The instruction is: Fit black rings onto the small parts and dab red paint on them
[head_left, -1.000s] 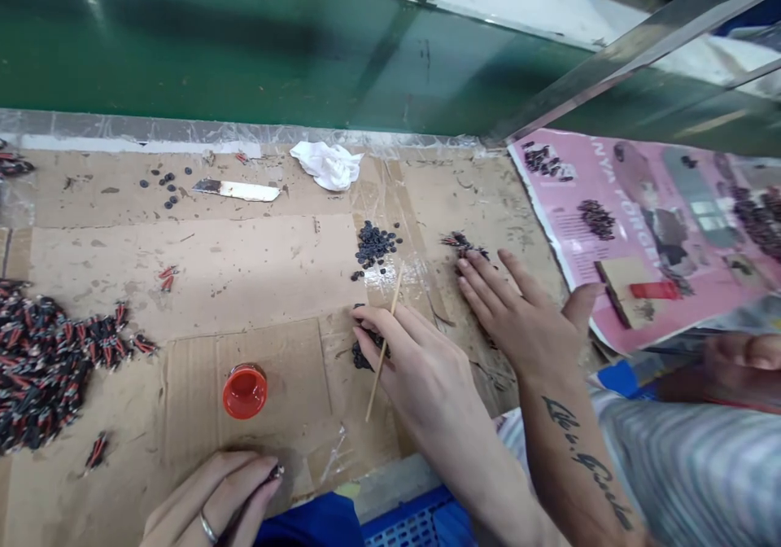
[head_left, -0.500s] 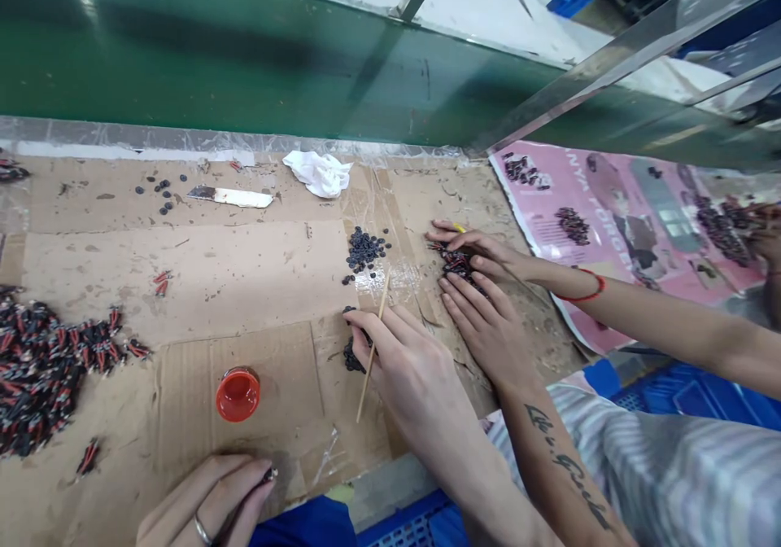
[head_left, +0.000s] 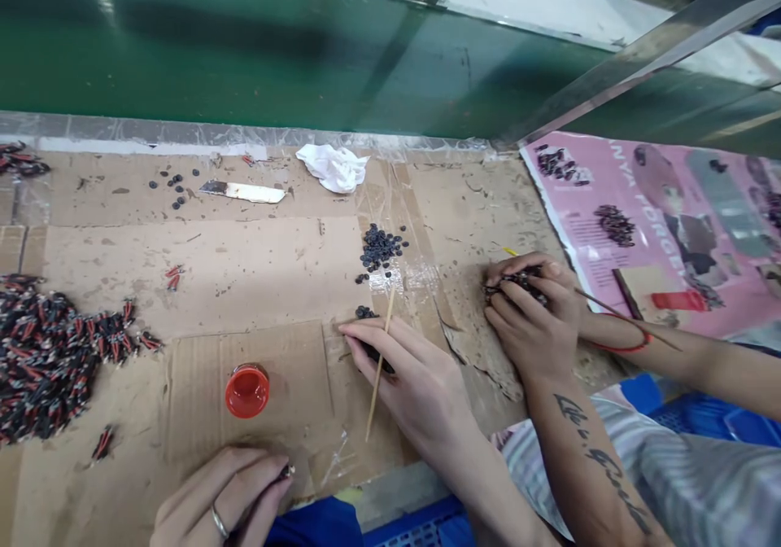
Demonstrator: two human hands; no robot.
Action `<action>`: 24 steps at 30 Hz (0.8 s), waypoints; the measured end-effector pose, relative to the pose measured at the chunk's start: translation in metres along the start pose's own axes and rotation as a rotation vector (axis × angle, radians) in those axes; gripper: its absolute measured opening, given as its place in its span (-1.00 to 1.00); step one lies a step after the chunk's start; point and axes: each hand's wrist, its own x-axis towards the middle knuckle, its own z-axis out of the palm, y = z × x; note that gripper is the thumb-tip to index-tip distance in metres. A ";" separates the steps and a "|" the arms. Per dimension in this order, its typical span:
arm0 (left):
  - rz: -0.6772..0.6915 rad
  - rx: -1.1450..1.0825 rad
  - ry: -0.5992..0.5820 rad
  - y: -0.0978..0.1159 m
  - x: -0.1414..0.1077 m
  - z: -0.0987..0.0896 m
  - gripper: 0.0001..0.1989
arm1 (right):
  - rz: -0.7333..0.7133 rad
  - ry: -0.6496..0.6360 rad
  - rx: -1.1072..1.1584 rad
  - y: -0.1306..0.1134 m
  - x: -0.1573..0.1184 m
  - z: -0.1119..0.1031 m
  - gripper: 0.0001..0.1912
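Observation:
My left hand (head_left: 229,498), a ring on one finger, pinches a small black component (head_left: 285,472) at the near edge of the cardboard; most of the component is hidden. A thin wooden stick (head_left: 381,376) lies tilted across the fingers of my right hand (head_left: 415,376), which holds it. Thumb and forefinger of that hand reach over a small heap of black discs (head_left: 366,312), partly covering it. Between my hands and farther left stands a red cup (head_left: 247,391). A larger pile of black discs (head_left: 381,246) lies beyond my right hand.
At the left is a heap of black components with red wires (head_left: 42,360). A white-handled blade (head_left: 244,192) and a crumpled white tissue (head_left: 334,168) lie at the back. On the right, a co-worker's hands (head_left: 530,303) gather dark parts beside a pink printed sheet (head_left: 586,197).
The view has shifted slightly, so the tabletop sits farther right. My right fingers have come down over the small disc heap. The co-worker's hands have closed round their parts, moving right.

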 end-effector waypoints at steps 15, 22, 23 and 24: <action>-0.224 -0.451 -0.044 0.037 0.015 0.003 -0.95 | 0.398 -0.100 0.930 -0.056 -0.032 0.002 -0.86; -0.257 -0.553 -0.086 0.031 0.013 -0.002 -0.92 | 0.294 -0.120 0.891 -0.056 -0.042 0.004 -0.68; -0.245 -0.567 -0.105 0.028 0.013 -0.002 -0.91 | 0.272 -0.108 0.880 -0.057 -0.042 0.004 -0.66; -0.222 -0.585 -0.130 0.026 0.013 -0.002 -0.90 | 0.240 -0.096 0.856 -0.058 -0.043 0.004 -0.65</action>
